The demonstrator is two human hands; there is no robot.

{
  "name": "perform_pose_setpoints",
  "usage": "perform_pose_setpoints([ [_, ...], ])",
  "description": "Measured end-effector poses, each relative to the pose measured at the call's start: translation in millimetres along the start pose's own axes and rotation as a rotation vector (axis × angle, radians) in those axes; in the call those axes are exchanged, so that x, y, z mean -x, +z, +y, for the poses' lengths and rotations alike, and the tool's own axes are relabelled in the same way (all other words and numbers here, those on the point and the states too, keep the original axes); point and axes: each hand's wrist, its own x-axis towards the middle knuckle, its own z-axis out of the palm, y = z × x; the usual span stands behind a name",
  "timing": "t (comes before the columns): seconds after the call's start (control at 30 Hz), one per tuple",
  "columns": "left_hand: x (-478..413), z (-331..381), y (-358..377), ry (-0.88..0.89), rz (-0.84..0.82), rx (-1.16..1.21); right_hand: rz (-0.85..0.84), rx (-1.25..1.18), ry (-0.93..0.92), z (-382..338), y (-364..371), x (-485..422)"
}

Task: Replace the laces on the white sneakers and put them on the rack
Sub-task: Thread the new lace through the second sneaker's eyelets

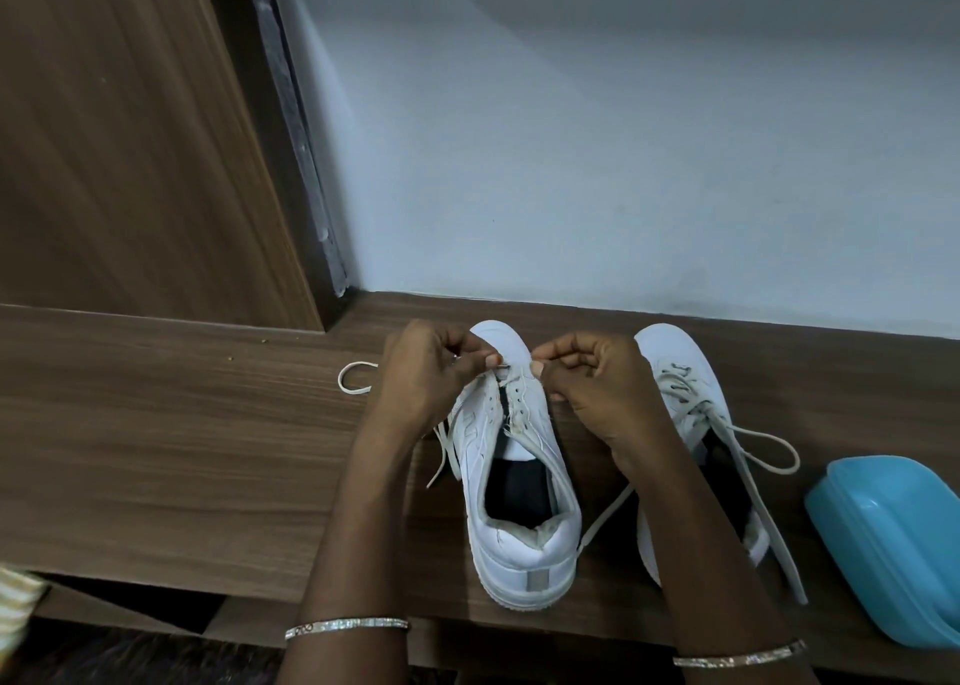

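Head camera, looking down: I pinch an off-white lace (440, 458) in both hands over the front eyelets of a white sneaker (519, 528). My left hand (431, 367) and right hand (587, 378) each curl thumb and forefinger around the flat cord, knuckles nearly touching above the toe. The sneaker stands upright on a dark wood-grain ledge (156, 450), heel toward me, toe to the pale wall (623, 139). Its upper is smooth and stitched in panels, with a dark lining, a frayed collar edge, a thick white sole and a small grey heel tab.

Just to its right, partly behind my right forearm, stands the second white sneaker (670, 357), threaded, with a long lace loop (769, 450) lying loose on the wood. Another loop of loose lace (353, 378) shows on the ledge beyond my left hand. A glossy, rounded turquoise plastic container (893, 539) sits at the right edge. Thin silver bangles circle my left wrist (345, 627) and right wrist (737, 658).
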Motion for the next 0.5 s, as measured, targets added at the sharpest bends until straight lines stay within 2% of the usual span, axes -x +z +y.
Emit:
perform_pose_setpoints([
  [0.17, -2, -2, 4, -0.047, 0.034, -0.093, -0.214, 0.207, 0.099, -1, 7, 5],
  [0.3, -2, -1, 9, -0.031, 0.02, -0.108, -0.268, 0.406, 0.07, -7, 10, 8],
  [0.4, 0, 1, 12, -0.037, -0.004, -0.148, -0.219, 0.577, -0.014, -11, 16, 14],
  [0.5, 1, 2, 13, -0.048, -0.028, -0.184, -0.083, 0.585, -0.024, -15, 19, 16],
])
